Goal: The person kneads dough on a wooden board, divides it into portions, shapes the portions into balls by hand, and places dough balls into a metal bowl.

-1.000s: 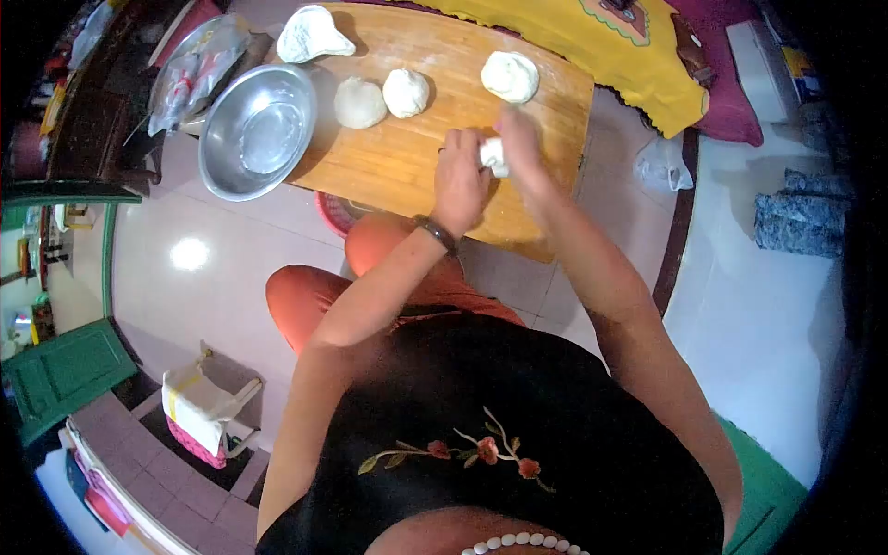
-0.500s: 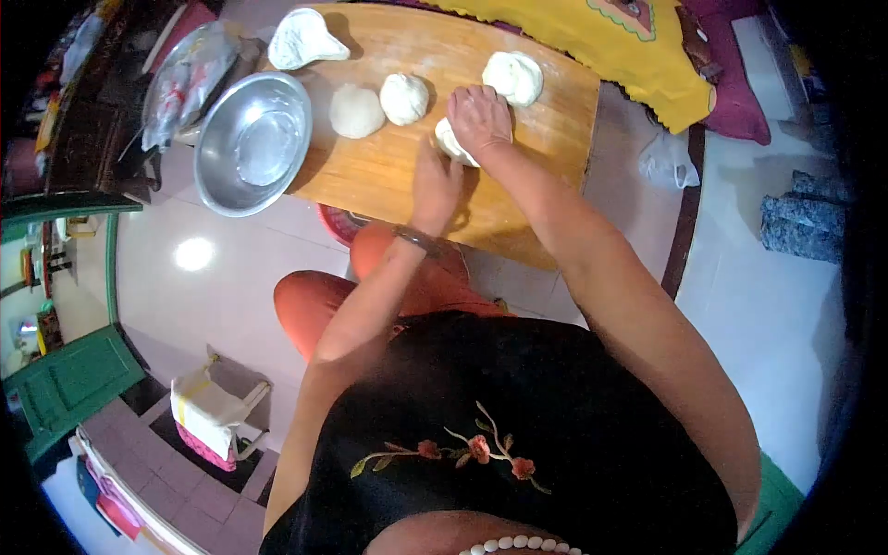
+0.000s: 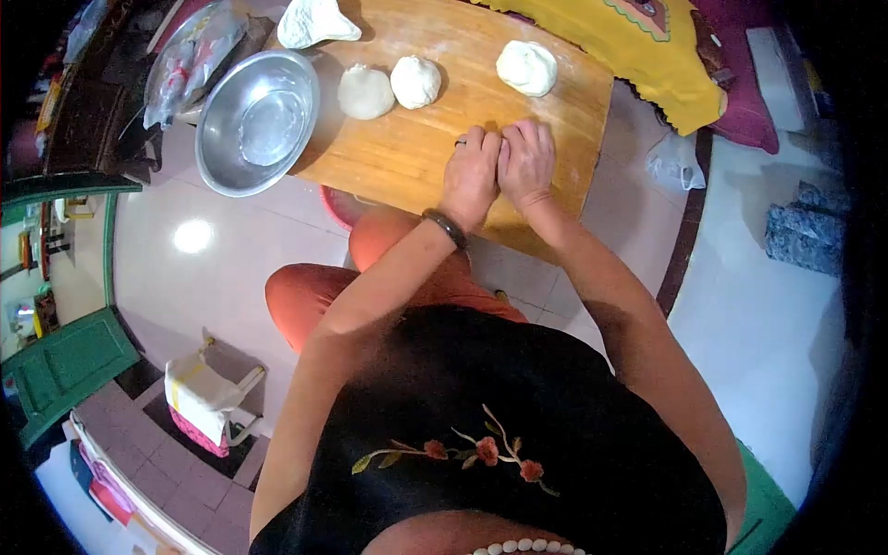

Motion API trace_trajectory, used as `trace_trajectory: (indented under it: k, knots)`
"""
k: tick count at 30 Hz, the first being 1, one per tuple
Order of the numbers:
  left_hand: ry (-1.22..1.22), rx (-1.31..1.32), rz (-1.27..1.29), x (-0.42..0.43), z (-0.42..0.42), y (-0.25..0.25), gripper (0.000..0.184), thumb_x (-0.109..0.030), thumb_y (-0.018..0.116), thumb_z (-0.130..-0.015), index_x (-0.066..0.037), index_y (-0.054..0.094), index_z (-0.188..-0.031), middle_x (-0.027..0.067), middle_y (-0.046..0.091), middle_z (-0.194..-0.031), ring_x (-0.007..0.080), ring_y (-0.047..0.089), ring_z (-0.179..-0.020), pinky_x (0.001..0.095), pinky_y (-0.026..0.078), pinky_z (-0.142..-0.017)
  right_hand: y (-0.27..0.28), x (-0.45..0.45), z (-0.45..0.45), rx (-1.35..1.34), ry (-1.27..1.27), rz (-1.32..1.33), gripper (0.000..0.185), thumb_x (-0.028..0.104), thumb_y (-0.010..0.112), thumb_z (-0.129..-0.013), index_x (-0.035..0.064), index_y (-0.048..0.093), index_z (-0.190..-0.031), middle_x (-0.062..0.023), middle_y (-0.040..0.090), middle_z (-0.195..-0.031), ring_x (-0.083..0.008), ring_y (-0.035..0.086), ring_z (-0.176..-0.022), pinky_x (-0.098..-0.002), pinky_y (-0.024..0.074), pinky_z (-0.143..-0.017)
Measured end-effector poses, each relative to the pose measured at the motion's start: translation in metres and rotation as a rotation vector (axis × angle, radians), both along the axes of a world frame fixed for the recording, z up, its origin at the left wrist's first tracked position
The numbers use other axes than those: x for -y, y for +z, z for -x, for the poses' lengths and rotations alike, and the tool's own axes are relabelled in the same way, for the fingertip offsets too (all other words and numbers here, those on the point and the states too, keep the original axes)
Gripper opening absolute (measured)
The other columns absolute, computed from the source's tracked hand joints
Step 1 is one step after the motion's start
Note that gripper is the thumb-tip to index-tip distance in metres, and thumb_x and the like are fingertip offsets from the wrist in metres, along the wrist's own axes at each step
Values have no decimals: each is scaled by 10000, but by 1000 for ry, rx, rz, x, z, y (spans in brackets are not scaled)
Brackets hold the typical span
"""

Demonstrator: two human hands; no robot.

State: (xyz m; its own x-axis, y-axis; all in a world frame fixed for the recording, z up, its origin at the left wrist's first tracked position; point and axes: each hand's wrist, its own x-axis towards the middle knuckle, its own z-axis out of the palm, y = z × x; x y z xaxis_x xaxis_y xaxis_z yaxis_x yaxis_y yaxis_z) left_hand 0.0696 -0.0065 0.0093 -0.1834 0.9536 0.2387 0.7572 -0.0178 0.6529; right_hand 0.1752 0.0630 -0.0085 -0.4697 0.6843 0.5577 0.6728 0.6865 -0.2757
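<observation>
My left hand [image 3: 471,176], with a dark bracelet at the wrist, and my right hand [image 3: 527,165] are side by side and touching near the front of the wooden board [image 3: 388,155]. Their fingers curl down over a piece of dough, which the hands now hide. Beyond my right hand sits a pale round of dough [image 3: 527,68]. To the left lie a pleated dough ball [image 3: 415,82] and a flatter, smoother dough round [image 3: 365,92].
A metal basin [image 3: 211,139] with whitish residue stands at the board's left edge. Behind it are plastic bags [image 3: 190,69] and a white, pointed-sided object [image 3: 314,23]. A yellow cloth [image 3: 601,42] borders the far right. A small chair [image 3: 205,398] stands lower left.
My right hand has come back toward me and right from the top of the dough. My left hand has moved right and up beside it. The dough has gone out of sight beneath them.
</observation>
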Motion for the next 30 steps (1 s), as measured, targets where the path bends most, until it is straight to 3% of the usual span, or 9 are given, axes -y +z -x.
trace_trajectory:
  k: [7,12,13,16,17,19,21,24,30]
  knots:
    - [151,336,-82,-18,30,-22,404,19,631,-774,42,471,-1144,280,462,-1197,455,507,-1033,485,470,-854,-2,-54,38,236,25,-24,146,235,604,-848,94,612,-813,-95,580,-853,-296,562,-849,-432,474,-733]
    - [295,674,-28,-26,11,-51,271,-134,628,-847,101,556,-959,259,587,-763,439,589,-795,480,477,-758,4,-65,63,327,-189,243,289,310,538,-911,75,699,-866,-142,685,-959,-316,638,-949,-432,506,-793]
    - [310,695,48,-37,13,-69,342,-155,626,-873,111,518,-1058,191,659,-880,262,662,-762,386,526,-648,4,-67,66,229,-202,407,279,297,539,-902,69,694,-861,-146,686,-943,-316,640,-916,-428,504,-785]
    - [370,622,-50,-30,1,-41,422,-67,696,-772,76,490,-1112,241,563,-1027,377,565,-942,434,468,-810,-25,-91,50,-374,-41,1054,301,282,533,-869,9,657,-854,-186,671,-841,-329,615,-739,-412,485,-744]
    - [385,575,-92,-25,-2,-23,479,-36,726,-727,59,489,-1132,268,518,-1093,430,516,-1041,460,438,-899,12,-68,43,-738,-144,1301,323,262,501,-885,2,676,-807,-100,658,-750,-185,618,-696,-341,488,-644]
    - [141,428,-159,0,-2,15,483,20,698,-713,-1,502,-1154,249,503,-1089,431,516,-1015,460,444,-879,-2,-58,13,-870,-108,1333,314,252,508,-905,4,650,-775,-83,623,-678,-174,597,-645,-336,478,-607]
    - [18,265,-152,24,-8,27,480,62,659,-704,-30,521,-1155,223,495,-1041,421,525,-961,467,457,-813,-8,-23,-9,-512,-165,1107,270,243,500,-938,17,637,-879,-172,634,-894,-338,605,-871,-439,469,-794]
    - [-61,84,-47,37,2,11,379,56,637,-705,-23,536,-1062,210,492,-997,417,532,-921,485,469,-753,-3,28,-8,-167,-54,298,234,232,533,-933,31,652,-922,-146,610,-1038,-337,577,-984,-450,452,-843]
    - [119,11,-129,25,31,-3,399,2,644,-734,25,532,-1117,219,526,-1126,411,529,-988,467,479,-832,14,11,37,213,82,191,159,192,592,-877,50,658,-910,-130,610,-1035,-324,564,-993,-438,452,-861]
